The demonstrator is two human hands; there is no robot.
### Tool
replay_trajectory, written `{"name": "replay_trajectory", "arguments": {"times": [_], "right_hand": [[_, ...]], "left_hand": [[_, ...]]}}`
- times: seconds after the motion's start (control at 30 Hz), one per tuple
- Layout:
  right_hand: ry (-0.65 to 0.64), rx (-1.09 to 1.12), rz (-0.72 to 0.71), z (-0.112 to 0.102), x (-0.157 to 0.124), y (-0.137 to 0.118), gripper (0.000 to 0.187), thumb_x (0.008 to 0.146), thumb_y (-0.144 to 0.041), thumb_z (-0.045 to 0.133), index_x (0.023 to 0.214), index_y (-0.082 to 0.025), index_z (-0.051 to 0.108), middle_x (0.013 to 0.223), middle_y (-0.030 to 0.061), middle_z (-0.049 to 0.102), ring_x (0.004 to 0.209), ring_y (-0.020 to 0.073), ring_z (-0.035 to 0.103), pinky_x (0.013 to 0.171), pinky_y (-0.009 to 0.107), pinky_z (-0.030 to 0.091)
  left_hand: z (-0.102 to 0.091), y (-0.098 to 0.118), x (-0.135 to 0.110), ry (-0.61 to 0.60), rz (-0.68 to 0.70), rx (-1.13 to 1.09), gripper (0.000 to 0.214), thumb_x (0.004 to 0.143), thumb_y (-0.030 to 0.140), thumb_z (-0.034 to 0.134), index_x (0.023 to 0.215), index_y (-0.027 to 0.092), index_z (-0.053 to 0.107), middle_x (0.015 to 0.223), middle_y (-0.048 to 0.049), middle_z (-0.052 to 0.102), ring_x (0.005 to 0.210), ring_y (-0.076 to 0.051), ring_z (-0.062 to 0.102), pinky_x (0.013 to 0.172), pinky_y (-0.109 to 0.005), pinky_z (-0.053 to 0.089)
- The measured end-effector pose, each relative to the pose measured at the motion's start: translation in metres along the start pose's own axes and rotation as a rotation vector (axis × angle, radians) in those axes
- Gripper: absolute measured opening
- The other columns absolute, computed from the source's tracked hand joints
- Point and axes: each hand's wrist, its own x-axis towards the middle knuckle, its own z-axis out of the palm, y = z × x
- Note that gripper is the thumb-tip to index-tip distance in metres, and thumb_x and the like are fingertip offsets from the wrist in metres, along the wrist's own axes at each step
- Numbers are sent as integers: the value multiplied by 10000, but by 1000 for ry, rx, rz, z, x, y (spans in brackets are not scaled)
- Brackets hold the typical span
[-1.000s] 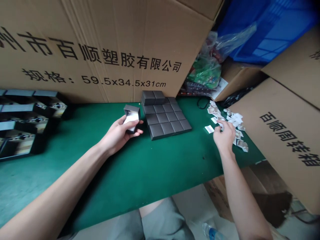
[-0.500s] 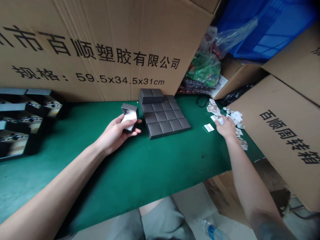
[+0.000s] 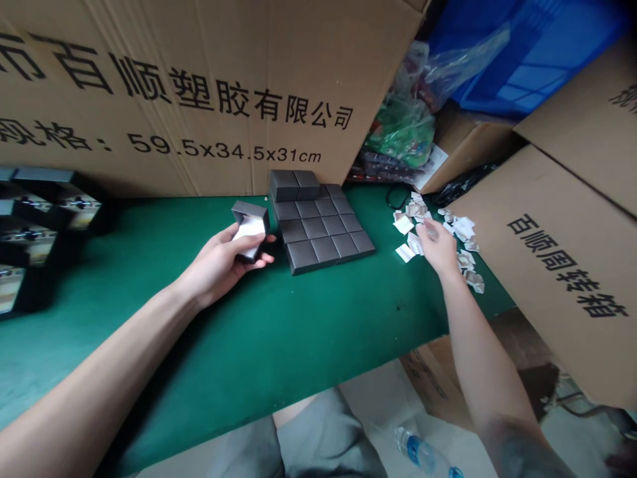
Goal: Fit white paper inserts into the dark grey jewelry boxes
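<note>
Head view, seemingly close, down onto table

Left hand partly hides small box's base.

The left hand and right hand are ungloved, and the forearms are bare to the elbow. Grey cloth covers the lap.

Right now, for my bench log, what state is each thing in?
small dark box: lid open, white lining showing, held in left hand.
right hand: on the paper slips, hold unclear.
paper slips: loose, scattered on the green mat.
dark box block: all closed, packed in rows, two stacked at the back.
display boxes: open, at the left edge.
water bottle: lying on the floor.
</note>
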Motion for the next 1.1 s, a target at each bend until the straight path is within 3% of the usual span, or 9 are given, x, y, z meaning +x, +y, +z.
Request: {"name": "replay_trajectory", "arguments": {"times": [0.1, 0.23, 0.37, 0.53, 0.63, 0.7, 0.87, 1.0, 1.1], "right_hand": [[9, -46, -1, -5, 0, 1, 500, 896, -460, 538, 1213, -134, 746, 1272, 179, 749, 1122, 295, 724, 1073, 482, 546], [-138, -91, -22, -11, -5, 3, 382, 803, -485, 670, 1003, -189, 804, 1081, 132, 799, 983, 301, 733, 977, 484, 570], [-162, -129, -31, -11, -9, 0, 438, 778, -518, 712, 1026, -166, 792, 1039, 138, 794, 970, 299, 728, 968, 475, 563], [-22, -166, -65, -10, -9, -22, 501, 803, -593, 718, 1055, -166, 781, 957, 120, 773, 881, 282, 711, 995, 520, 550], [104, 131, -26, -5, -17, -62, 470, 813, -603, 747, 1067, -207, 748, 913, 71, 763, 790, 226, 715, 889, 446, 601], [-30, 539, -6, 3, -27, -101, 468, 872, -645, 687, 1080, -227, 705, 946, 65, 759, 780, 198, 722, 693, 341, 601], [-765, 1214, 95, 39, -63, -207, 490, 906, -661, 671, 1119, -220, 684, 947, 34, 756, 748, 118, 699, 638, 218, 591], [-966, 1357, 288, 66, -89, -255, 391, 972, -590, 635, 1066, -217, 706, 899, 21, 772, 722, 95, 709, 638, 172, 597], [-977, 1353, 265, 77, -101, -264, 319, 950, -503, 699, 1102, -224, 720, 904, 5, 782, 715, 80, 713, 642, 152, 601]], "left_hand": [[-2, -2, 2, -1, -9, 6, 112, 984, 85, 601, 1015, 155, 682, 940, -7, 817, 653, -98, 748, 577, -167, 575], [-3, -4, 6, -18, -29, 31, 178, 1036, 106, 507, 1065, 166, 673, 936, 38, 811, 664, -50, 741, 599, -164, 533], [-1, -2, 3, -17, -24, 4, 113, 957, 92, 627, 1055, 140, 655, 956, -22, 807, 648, -96, 744, 574, -158, 571], [3, 1, 0, 2, -4, -28, 219, 853, 53, 724, 1054, 114, 661, 988, -110, 777, 632, -145, 739, 521, -183, 598], [3, 1, 0, -12, -15, -25, 204, 875, 56, 702, 1067, 105, 651, 1016, -109, 764, 649, -144, 741, 536, -174, 603], [2, 1, 1, -11, -17, -20, 205, 879, 52, 693, 1071, 102, 645, 1007, -108, 761, 641, -146, 740, 533, -177, 605], [-1, 1, 2, 6, -2, -19, 185, 890, 54, 681, 1063, 108, 642, 1004, -111, 767, 642, -148, 744, 521, -179, 602], [-2, 0, 2, 7, 6, -24, 161, 895, 54, 669, 1044, 111, 641, 980, -107, 767, 629, -146, 739, 521, -184, 599], [-2, -1, 3, -1, 15, -41, 168, 891, 54, 668, 1051, 102, 651, 951, -97, 761, 620, -141, 734, 526, -183, 596]]}}
